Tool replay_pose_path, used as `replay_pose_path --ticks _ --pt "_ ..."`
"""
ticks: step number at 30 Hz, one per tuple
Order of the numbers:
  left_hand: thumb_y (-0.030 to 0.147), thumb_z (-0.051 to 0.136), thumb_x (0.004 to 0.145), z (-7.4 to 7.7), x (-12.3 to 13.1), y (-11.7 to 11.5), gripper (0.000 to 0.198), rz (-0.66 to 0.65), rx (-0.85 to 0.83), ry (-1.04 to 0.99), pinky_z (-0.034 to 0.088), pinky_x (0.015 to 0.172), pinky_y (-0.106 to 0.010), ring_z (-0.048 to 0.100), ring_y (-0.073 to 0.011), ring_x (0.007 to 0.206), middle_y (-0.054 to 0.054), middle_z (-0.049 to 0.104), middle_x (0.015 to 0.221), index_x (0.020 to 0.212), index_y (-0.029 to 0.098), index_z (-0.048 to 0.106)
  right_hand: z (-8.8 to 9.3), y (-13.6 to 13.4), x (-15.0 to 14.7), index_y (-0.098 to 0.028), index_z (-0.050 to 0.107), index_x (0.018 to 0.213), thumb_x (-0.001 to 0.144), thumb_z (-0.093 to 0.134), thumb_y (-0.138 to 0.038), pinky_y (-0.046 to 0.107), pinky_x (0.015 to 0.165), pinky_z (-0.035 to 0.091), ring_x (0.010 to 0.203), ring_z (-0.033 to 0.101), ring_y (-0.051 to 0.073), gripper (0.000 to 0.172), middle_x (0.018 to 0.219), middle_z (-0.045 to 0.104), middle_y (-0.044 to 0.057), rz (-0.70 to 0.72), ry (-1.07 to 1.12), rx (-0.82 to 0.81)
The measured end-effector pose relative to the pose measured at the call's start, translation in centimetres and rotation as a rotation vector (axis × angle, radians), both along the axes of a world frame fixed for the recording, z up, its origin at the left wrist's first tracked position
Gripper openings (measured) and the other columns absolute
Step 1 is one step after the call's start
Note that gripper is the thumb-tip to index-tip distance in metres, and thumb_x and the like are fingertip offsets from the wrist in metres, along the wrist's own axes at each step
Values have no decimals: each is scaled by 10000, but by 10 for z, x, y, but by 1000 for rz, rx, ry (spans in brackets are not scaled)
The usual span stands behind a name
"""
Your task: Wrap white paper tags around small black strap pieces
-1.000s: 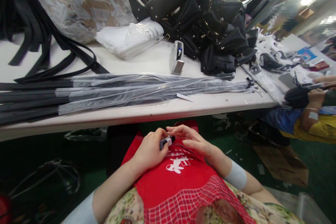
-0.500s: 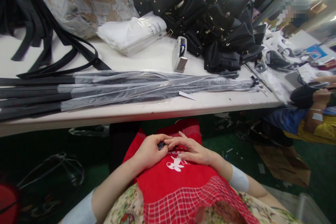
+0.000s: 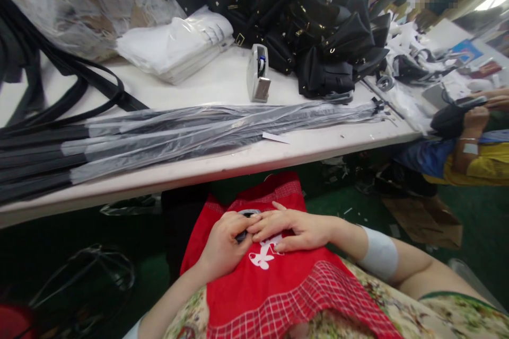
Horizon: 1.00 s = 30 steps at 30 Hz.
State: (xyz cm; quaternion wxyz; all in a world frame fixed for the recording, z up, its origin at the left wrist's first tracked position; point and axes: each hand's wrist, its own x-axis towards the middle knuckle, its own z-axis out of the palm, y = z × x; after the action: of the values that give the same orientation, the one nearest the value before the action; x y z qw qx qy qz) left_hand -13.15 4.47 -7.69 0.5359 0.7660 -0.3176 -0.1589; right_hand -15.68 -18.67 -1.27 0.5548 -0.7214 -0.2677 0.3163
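Over my lap, my left hand [image 3: 226,243] is closed, its thumb and fingers around a small dark object with a grey rounded rim [image 3: 249,213]. Fingers cover most of that object, so its kind does not show. My right hand [image 3: 293,225] lies across from it, fingers stretched out and thumb apart, its fingertips meeting the left fingers beside the object. Both hands rest on a red apron [image 3: 246,291] with a white printed figure and a checked border.
On the white table [image 3: 314,140] ahead lie black straps in clear plastic sleeves [image 3: 170,137]. Behind them stand a tape dispenser [image 3: 258,74], white plastic bags [image 3: 175,45] and a pile of black bags [image 3: 318,26]. A co-worker's hand [image 3: 475,119] holds something black at right.
The view has shifted, so the table appears more tilted and moved left. More of the grey rim now shows between my hands, which stay together over my lap.
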Motion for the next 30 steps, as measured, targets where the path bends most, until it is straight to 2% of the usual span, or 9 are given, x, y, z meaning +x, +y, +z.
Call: replay_pose_path --ticks 8,12,15,17,19,22,24,28,30 --pt "177 597 855 6 3 1 146 -10 -27 42 493 746 -295 659 -168 767 -33 744 824 885 214 735 10 1 13 -344 575 1347 918 620 -243 554 1167 262 1361 488 221 443 1405 595 59 98 -106 -77" --pt "138 625 815 7 5 1 144 -43 25 88 479 758 -302 647 -174 789 -23 745 828 845 220 739 17 5 17 -282 657 1240 918 614 -247 641 1176 67 1308 541 253 326 1349 638 90 181 -231 -195" --pt "133 635 807 5 6 1 138 -72 41 93 475 750 -302 645 -177 787 -24 744 813 824 218 742 22 7 23 -286 682 1180 917 613 -272 653 1162 -61 1234 585 255 273 1294 680 54 246 -351 -228" --pt "154 634 820 2 6 2 129 -78 49 94 479 728 -297 648 -176 771 -28 743 803 835 215 747 26 6 29 -319 704 1130 890 637 -281 645 1167 -8 1166 590 261 252 1256 703 8 266 -464 -269" --pt "185 627 844 -2 4 3 135 -65 39 98 488 709 -291 656 -171 755 -30 744 809 882 217 752 31 3 36 -320 716 1115 860 659 -278 617 1153 123 1112 564 272 264 1263 700 -5 263 -568 -348" --pt "223 630 864 -6 2 5 155 -6 10 106 515 738 -294 682 -175 805 -33 756 886 965 225 746 34 0 41 -270 707 1160 836 662 -219 528 1065 306 1079 526 264 331 1306 675 24 204 -621 -410" --pt "235 632 866 -7 1 6 174 42 27 99 528 755 -306 691 -186 840 -34 761 935 1002 230 741 31 2 39 -240 731 1090 853 650 -197 448 991 388 1032 547 230 254 1238 711 42 106 -579 -366" --pt "204 616 858 -7 3 5 193 145 80 -5 542 720 -324 694 -202 806 -47 763 901 1006 204 738 15 13 26 -182 732 867 838 685 -198 311 826 495 847 642 166 57 918 762 56 -270 -411 -368" --pt "177 605 851 -5 5 5 188 175 82 -101 543 716 -331 694 -205 790 -50 761 868 987 184 735 8 18 23 -163 719 881 788 729 -192 277 748 514 773 660 156 98 837 741 47 -411 -345 -428"
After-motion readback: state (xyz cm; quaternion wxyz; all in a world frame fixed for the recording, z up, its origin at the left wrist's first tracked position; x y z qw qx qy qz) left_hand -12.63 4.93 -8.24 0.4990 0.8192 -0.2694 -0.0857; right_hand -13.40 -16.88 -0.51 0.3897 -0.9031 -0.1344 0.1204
